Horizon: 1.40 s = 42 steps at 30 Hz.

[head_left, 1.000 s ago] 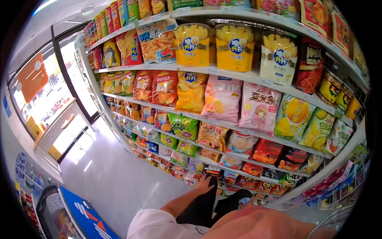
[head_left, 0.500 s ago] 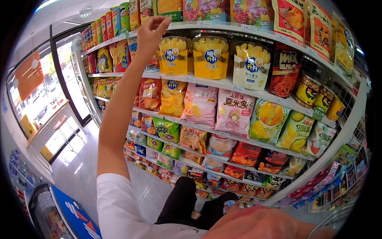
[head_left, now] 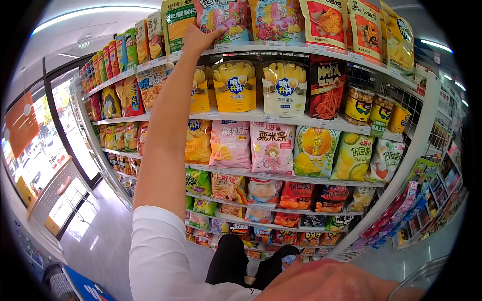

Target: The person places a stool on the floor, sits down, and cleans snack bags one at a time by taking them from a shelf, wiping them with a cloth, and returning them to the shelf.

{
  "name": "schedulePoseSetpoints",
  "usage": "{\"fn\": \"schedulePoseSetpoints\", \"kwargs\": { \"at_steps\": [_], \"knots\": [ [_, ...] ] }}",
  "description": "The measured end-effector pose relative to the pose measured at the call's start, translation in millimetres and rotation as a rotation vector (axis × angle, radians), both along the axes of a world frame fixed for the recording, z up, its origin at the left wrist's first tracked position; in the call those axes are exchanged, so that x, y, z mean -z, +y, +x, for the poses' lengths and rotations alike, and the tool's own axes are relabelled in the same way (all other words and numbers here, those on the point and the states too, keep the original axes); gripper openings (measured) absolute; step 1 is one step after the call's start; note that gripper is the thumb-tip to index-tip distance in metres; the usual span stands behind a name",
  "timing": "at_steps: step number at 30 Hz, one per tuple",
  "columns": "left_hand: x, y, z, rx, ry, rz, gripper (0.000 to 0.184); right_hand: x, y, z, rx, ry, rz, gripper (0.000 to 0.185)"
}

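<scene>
My left hand [head_left: 199,39] is raised to the top shelf, its fingers apart and one stretched right across the lower part of a pink and purple snack bag [head_left: 223,20]. That finger seems to touch the bag's front. Just left of the hand stands a green and orange snack bag [head_left: 179,24]. Below it are yellow potato-stick tubs [head_left: 235,86]. My right hand [head_left: 296,264] is low, by my knee, fingers curled beside a small blue-white thing [head_left: 289,259] that I cannot make out. Most of those fingers are hidden.
Shelves of packed snacks fill the front, with a white shelf edge [head_left: 281,48] near my left hand. Nut cans [head_left: 359,103] stand on the right. A hanging rack of packets [head_left: 401,213] juts out at lower right. A glass door [head_left: 75,115] is at far left.
The view has shifted, and the shelves sit differently in it. My left hand has come to the pink and purple bag, its fingers opening from a near pinch. My right hand stays low.
</scene>
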State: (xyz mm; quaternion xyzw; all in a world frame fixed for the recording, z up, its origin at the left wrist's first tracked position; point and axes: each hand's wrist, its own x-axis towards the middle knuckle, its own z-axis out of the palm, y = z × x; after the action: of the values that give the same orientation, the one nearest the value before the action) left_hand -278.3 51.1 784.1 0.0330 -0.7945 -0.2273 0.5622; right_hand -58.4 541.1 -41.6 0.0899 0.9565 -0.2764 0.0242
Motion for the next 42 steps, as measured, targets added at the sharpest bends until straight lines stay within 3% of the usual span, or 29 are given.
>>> {"fn": "schedulePoseSetpoints", "kwargs": {
  "at_steps": [3, 6, 9, 13, 16, 18, 20, 24, 28, 29, 32, 34, 35, 37, 38, 40, 41, 42],
  "knots": [
    [-5.5, -2.0, 9.9, 0.215, -0.166, 0.056, 0.118, -1.7, -4.3, -0.6, 0.024, 0.009, 0.010, 0.072],
    [-3.1, -2.0, 6.8, 0.086, -0.003, 0.056, 0.110, 6.2, -8.1, -0.8, -0.009, 0.112, 0.011, 0.073],
    [-2.8, -13.2, -11.2, 0.194, 0.070, 0.039, 0.104, -11.3, -1.6, -0.1, -0.077, 0.076, -0.056, 0.074],
    [5.1, -7.3, -5.9, 0.165, 0.185, 0.047, 0.102, -15.5, 0.0, 0.3, -0.075, 0.045, -0.042, 0.077],
    [4.7, -5.5, 9.8, 0.504, 0.260, 0.102, 0.100, -37.4, -1.4, 5.2, -0.070, 0.002, -0.052, 0.078],
    [0.9, -11.8, 6.4, 0.452, 0.428, 0.111, 0.084, -38.7, 1.2, 8.5, -0.070, 0.017, -0.066, 0.078],
    [-1.9, 26.3, 64.1, 0.639, 0.356, 0.326, 0.087, -43.3, 0.6, 9.6, -0.046, -0.017, -0.032, 0.077],
    [0.3, 3.5, 58.5, 0.542, 0.540, 0.111, 0.072, -38.9, -1.9, 7.1, -0.042, -0.073, 0.022, 0.076],
    [19.5, 11.4, 87.2, 0.634, 0.501, 0.363, 0.068, -43.6, -4.6, 7.9, -0.029, -0.091, -0.013, 0.077],
    [30.1, 9.0, 95.4, 0.732, 0.507, 0.329, 0.068, -45.0, -5.6, 7.2, -0.020, -0.070, -0.025, 0.077],
    [84.9, 17.4, 136.6, 0.943, 0.457, 0.327, 0.067, -51.7, -4.1, 9.1, -0.011, -0.077, -0.009, 0.080],
    [148.0, 16.2, 159.0, 0.989, 0.284, 0.411, 0.064, -51.1, -6.6, 10.2, 0.052, -0.043, 0.003, 0.075],
    [187.1, 20.7, 167.6, 1.136, 0.197, 0.422, 0.063, -42.2, -3.4, 8.9, 0.015, 0.023, -0.002, 0.076],
    [273.8, 37.2, 208.3, 1.157, -0.033, 0.607, 0.071, -33.4, 4.0, 3.5, -0.045, 0.021, -0.117, 0.071],
    [318.0, 49.5, 229.6, 1.222, -0.179, 0.790, 0.066, -58.5, -8.8, 11.5, -0.035, 0.096, -0.096, 0.070],
    [425.1, 80.2, 239.2, 1.228, -0.292, 0.996, 0.103, -42.0, -1.7, 1.9, -0.060, 0.047, -0.040, 0.067],
    [473.9, 108.1, 248.6, 1.322, -0.338, 1.303, 0.102, -40.9, 3.5, -6.4, -0.086, -0.048, -0.029, 0.068],
    [501.4, 126.7, 266.8, 1.486, -0.353, 1.518, 0.095, 4.1, 21.0, -18.1, -0.275, 0.399, -0.141, 0.067]
  ]
}}
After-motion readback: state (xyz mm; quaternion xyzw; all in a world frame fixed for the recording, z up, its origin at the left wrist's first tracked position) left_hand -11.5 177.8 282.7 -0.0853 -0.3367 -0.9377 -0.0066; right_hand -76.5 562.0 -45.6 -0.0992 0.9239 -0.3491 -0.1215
